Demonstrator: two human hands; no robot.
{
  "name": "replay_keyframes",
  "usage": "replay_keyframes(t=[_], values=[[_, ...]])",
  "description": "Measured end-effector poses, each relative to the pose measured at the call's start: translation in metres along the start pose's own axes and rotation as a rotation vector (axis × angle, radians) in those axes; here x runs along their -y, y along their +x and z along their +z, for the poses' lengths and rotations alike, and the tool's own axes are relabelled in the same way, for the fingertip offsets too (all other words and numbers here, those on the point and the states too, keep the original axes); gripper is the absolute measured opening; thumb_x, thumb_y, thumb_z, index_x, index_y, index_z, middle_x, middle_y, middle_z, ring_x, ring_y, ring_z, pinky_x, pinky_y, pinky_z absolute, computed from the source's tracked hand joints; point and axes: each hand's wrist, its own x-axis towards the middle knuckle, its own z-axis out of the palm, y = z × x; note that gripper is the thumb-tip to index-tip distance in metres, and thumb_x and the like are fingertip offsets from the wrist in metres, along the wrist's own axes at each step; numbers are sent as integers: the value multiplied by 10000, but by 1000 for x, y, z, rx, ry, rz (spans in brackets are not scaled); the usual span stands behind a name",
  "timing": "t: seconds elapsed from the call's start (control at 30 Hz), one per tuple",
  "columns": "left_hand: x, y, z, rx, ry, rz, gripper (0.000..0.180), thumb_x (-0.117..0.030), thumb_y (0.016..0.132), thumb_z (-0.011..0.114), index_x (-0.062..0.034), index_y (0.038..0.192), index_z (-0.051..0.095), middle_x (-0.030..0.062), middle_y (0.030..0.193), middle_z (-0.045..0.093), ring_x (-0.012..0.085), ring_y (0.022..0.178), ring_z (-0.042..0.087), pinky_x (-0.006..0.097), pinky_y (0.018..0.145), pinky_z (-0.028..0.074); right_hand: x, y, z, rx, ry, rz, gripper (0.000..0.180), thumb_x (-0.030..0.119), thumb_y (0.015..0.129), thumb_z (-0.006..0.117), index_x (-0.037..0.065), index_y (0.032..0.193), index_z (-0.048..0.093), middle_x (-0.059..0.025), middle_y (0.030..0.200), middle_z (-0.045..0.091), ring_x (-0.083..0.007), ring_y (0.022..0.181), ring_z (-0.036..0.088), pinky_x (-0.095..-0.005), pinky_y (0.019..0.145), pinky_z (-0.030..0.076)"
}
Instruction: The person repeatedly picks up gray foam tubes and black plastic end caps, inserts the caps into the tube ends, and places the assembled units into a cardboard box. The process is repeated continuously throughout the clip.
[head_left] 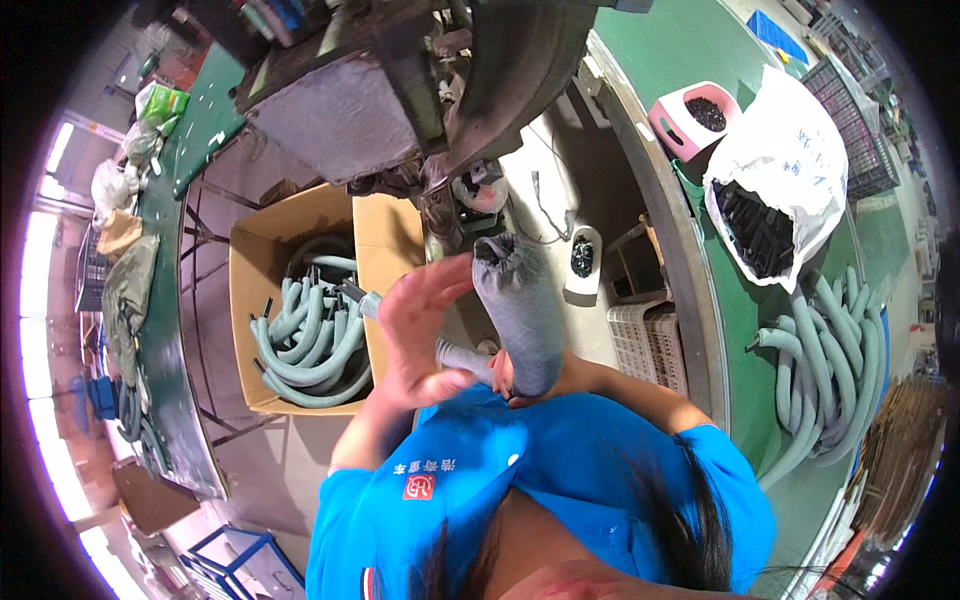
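Note:
A grey fabric-covered tube (520,320) rises close in front of me, its gathered end with a dark opening pointing up and away. My right hand (503,378) is closed around its lower part, mostly hidden behind it. To the left, my left hand (420,325) is raised, slightly blurred, thumb and fingers spread apart, nothing visible in the palm. A thinner grey length (465,360) runs from near my right hand to behind the left one. Another grey-green piece with a black tip (368,303) shows beyond the left hand; whether the two join is hidden.
An open cardboard box (262,365) at left holds several bent grey-green tubes. A heavy metal machine (345,120) stands ahead. On the green right-hand table (740,330) are more tubes (825,370), a white sack (790,150) of black pieces and a pink container (672,125).

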Motion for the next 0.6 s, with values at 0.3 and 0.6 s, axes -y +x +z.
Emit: replay_keyframes(t=[0.3, 0.6], values=[[3, 34, 51, -59, -85, 255, 937, -134, 602, 862, -127, 1256, 191, 267, 1137, 392, 288, 866, 594, 355, 613, 552, 28, -14, 14, -132, -145, 123, 403, 154, 692, 794, 48, 1040, 619, -81, 962, 663, -154, 907, 619, -317, 823, 481], [7, 16, 39, -91, -88, 241, 783, -185, 614, 878, -99, 1085, 259, 211, 937, 516, 250, 737, 598, 334, 604, 501, 9, -10, 21, -85, -56, 184, 361, 148, 684, 798, 53, 987, 627, -68, 924, 668, -153, 870, 625, -310, 801, 489]])
